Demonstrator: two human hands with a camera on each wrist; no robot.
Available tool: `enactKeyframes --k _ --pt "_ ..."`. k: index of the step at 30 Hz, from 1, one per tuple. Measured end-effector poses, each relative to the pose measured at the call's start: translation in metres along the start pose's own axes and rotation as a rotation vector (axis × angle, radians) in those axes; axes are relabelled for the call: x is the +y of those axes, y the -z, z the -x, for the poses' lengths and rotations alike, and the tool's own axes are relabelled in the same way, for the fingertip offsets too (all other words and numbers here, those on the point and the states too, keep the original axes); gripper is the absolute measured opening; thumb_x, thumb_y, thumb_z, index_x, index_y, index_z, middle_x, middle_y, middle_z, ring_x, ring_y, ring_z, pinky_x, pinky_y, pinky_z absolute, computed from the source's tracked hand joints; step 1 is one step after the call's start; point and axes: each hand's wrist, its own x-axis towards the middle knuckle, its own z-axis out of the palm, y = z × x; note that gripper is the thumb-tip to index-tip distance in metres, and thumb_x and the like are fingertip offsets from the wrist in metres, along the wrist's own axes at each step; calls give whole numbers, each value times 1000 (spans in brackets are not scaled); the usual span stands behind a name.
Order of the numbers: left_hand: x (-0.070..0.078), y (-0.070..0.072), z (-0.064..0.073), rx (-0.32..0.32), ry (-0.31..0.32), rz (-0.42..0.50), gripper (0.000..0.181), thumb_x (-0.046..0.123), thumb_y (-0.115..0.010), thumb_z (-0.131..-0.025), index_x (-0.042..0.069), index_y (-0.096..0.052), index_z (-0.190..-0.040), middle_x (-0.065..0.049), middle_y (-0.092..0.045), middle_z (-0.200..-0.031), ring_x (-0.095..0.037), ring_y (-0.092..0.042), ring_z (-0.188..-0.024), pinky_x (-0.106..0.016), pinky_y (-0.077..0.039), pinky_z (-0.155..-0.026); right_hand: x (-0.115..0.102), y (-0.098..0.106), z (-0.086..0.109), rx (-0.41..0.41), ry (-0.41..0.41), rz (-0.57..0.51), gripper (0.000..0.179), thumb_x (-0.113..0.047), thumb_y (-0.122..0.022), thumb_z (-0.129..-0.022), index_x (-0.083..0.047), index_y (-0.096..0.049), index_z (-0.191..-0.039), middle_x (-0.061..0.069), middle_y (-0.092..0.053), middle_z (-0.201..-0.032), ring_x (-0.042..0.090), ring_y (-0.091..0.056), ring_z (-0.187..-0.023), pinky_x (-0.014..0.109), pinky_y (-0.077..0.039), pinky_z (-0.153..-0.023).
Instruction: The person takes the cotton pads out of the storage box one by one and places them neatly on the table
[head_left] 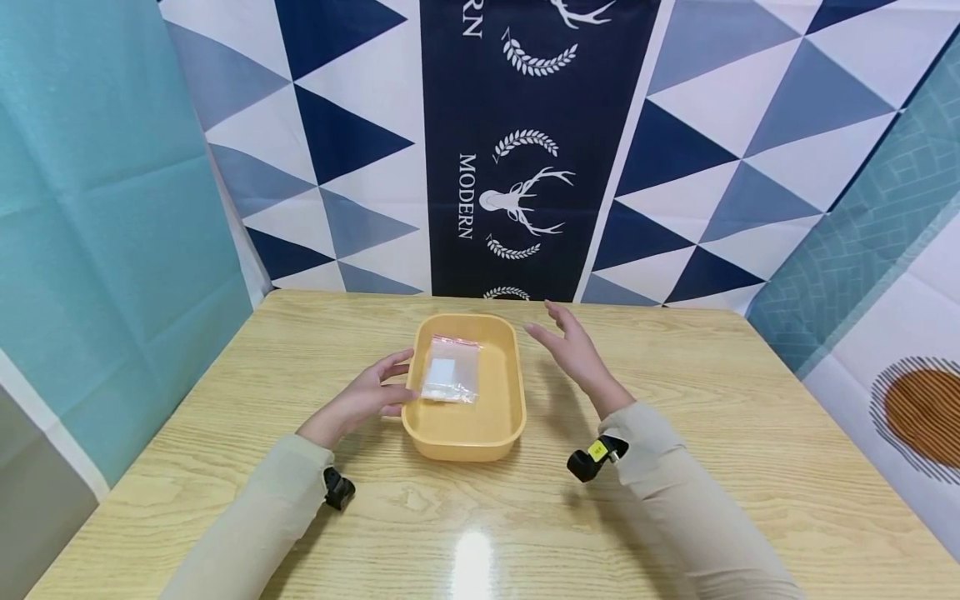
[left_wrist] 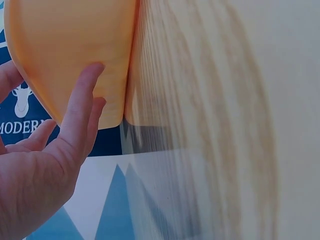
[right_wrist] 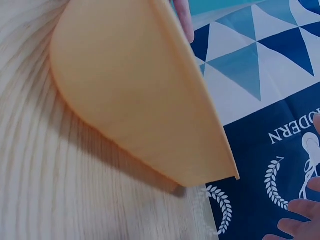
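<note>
I have the left hand at nine o'clock of one orange bin, fingers apart by its rim; the right hand hovers off its two o'clock, fingers spread. The bin sits mid-tabletop, one clear bag inside toward ten.

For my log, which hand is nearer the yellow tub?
The left hand, at the side of the tub; the right hand hovers apart, with a visible gap.
</note>
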Motion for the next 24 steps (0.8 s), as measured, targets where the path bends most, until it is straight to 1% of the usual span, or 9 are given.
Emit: enactKeyframes --k 2,9,17,24 --pt "0 0 0 2 2 4 78 2 -65 -84 12 -22 -148 -21 -28 -143 -36 -53 -111 -40 -53 -83 -3 -2 -2 6 -12 -33 71 -41 -57 -91 -6 -28 -146 16 -31 -146 32 -22 -135 50 -24 -109" --pt "0 0 0 -2 -3 12 77 2 -64 -84 11 -21 -149 -22 -27 -143 -36 -52 -112 -40 -53 -83 -8 -8 -11 13 -39 -85 70 -37 -60 -90 -7 -30 -145 16 -34 -144 31 -27 -134 45 -29 -108" --pt "0 -2 0 1 3 8 77 1 -63 -85 11 -21 -149 -21 -26 -144 -38 -50 -114 -40 -53 -83 -13 -18 -19 12 -64 -157 69 -31 -65 -87 -7 -33 -143 16 -34 -144 32 -29 -132 44 -32 -107" --pt "-1 -1 0 -3 -4 14 78 1 -63 -85 11 -20 -149 -22 -25 -145 -38 -49 -115 -40 -53 -84 -15 -30 -26 11 -100 -196 71 -31 -68 -85 -10 -34 -143 15 -36 -143 31 -33 -130 42 -34 -106"
